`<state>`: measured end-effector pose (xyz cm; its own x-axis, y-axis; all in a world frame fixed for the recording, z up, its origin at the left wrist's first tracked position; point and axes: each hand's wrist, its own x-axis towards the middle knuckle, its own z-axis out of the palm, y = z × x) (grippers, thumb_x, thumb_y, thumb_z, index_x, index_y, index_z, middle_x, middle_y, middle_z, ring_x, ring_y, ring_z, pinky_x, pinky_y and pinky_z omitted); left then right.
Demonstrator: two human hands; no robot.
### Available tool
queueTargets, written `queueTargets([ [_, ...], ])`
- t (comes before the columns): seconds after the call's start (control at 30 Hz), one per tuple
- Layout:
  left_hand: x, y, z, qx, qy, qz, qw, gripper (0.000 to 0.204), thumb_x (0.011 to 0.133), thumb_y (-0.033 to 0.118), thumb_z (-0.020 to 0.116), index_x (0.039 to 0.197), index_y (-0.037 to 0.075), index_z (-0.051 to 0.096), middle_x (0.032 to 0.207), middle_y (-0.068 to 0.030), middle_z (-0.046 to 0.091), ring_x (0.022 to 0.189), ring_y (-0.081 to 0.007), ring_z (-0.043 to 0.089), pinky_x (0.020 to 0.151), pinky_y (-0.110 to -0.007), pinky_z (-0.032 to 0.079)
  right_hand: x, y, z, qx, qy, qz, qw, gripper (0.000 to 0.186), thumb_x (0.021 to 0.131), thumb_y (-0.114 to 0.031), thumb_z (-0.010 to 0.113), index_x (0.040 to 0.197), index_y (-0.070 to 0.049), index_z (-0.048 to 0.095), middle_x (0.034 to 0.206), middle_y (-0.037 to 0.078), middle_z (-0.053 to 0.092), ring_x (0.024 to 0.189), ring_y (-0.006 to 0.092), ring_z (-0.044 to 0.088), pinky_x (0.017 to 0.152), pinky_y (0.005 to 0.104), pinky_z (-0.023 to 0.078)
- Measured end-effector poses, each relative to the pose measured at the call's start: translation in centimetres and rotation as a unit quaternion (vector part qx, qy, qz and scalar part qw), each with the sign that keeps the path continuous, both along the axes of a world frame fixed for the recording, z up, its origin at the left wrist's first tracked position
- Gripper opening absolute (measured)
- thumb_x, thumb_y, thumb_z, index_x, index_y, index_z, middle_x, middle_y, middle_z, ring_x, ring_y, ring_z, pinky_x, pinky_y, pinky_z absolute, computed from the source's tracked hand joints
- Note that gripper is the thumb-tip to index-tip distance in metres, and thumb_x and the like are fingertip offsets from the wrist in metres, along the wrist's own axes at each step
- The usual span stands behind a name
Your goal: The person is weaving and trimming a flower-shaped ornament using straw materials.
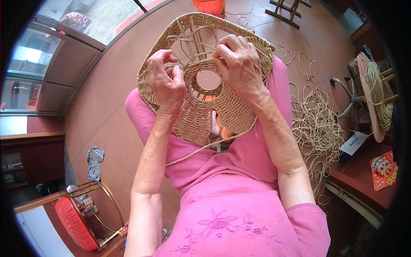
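A tan woven straw piece (195, 122) rests across my knees, with a round ring hole in its middle and petal-shaped woven panels below it. At its far side, loose cords (198, 40) cross an open gap inside the braided outer rim. My right hand (242, 64) is closed on the far right of the ring, thumb pressed to the weave. Beside the ring's left edge, my left hand (167, 83) is closed with fingers curled; what lies between its fingertips is too small to make out. One straw cord (195, 152) trails over my lap toward the left.
A tangled heap of straw cord (319, 124) lies on the floor at right. Beyond it stands a wooden board wound with cord (372, 94). An orange bucket (209, 7) and wooden stool (287, 12) are at the far side; a red basket (76, 222) sits lower left.
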<state>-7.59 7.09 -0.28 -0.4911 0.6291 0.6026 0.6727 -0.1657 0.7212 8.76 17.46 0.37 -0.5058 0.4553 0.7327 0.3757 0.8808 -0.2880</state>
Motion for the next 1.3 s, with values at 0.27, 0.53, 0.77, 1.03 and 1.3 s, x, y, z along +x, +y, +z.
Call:
queueTargets([
  [0.27, 0.1, -0.1, -0.5, -0.002, 0.026, 0.019, 0.999, 0.034, 0.080, -0.010, 0.061, 0.111, 0.003, 0.062, 0.110, -0.0101, 0.060, 0.085, -0.0155, 0.065, 0.073, -0.029, 0.059, 0.3, 0.1, 0.0, 0.002, 0.006, 0.006, 1.000, 0.013, 0.079, -0.013, 0.075, 0.083, -0.009, 0.063, 0.095, 0.003, 0.059, 0.093, 0.0231, 0.060, 0.080, 0.0401, 0.046],
  [0.53, 0.0, -0.6, -0.7, -0.012, -0.013, 0.009, 1.000, 0.040, 0.084, -0.012, 0.062, 0.120, 0.006, 0.063, 0.101, -0.0052, 0.065, 0.088, -0.0117, 0.067, 0.077, -0.026, 0.057, 1.0, 0.0, 0.3, -0.024, 0.022, 0.069, 0.997, 0.017, 0.078, -0.019, 0.078, 0.085, -0.010, 0.066, 0.094, 0.003, 0.060, 0.094, 0.0233, 0.061, 0.080, 0.0397, 0.047],
  [0.77, -0.7, -0.5, 0.2, -0.007, 0.108, 0.076, 0.991, 0.042, 0.083, -0.006, 0.063, 0.123, 0.007, 0.062, 0.102, -0.0054, 0.071, 0.094, -0.0159, 0.068, 0.085, -0.030, 0.054, 0.9, 0.0, 0.5, -0.016, 0.029, 0.072, 0.997, 0.022, 0.080, -0.026, 0.078, 0.096, -0.013, 0.070, 0.094, 0.003, 0.063, 0.092, 0.0223, 0.062, 0.080, 0.0375, 0.047],
  [1.03, -1.0, -1.2, 0.0, -0.088, 0.101, 0.061, 0.989, 0.044, 0.085, -0.002, 0.065, 0.126, 0.015, 0.062, 0.096, -0.0012, 0.074, 0.094, -0.0160, 0.065, 0.087, -0.033, 0.052, 0.6, -0.3, 0.1, 0.009, -0.008, 0.075, 0.997, 0.016, 0.082, -0.025, 0.075, 0.095, -0.015, 0.071, 0.085, 0.000, 0.062, 0.086, 0.0205, 0.061, 0.077, 0.0363, 0.045],
  [1.3, -0.4, -1.0, -1.1, -0.050, 0.163, 0.057, 0.984, 0.018, 0.084, 0.008, 0.067, 0.101, 0.011, 0.073, 0.087, -0.0028, 0.072, 0.097, -0.0217, 0.063, 0.109, -0.044, 0.034, 0.4, -0.1, -0.1, -0.016, -0.003, 0.083, 0.996, 0.013, 0.081, -0.022, 0.076, 0.089, -0.014, 0.070, 0.082, 0.000, 0.061, 0.084, 0.0197, 0.061, 0.074, 0.0356, 0.046],
])
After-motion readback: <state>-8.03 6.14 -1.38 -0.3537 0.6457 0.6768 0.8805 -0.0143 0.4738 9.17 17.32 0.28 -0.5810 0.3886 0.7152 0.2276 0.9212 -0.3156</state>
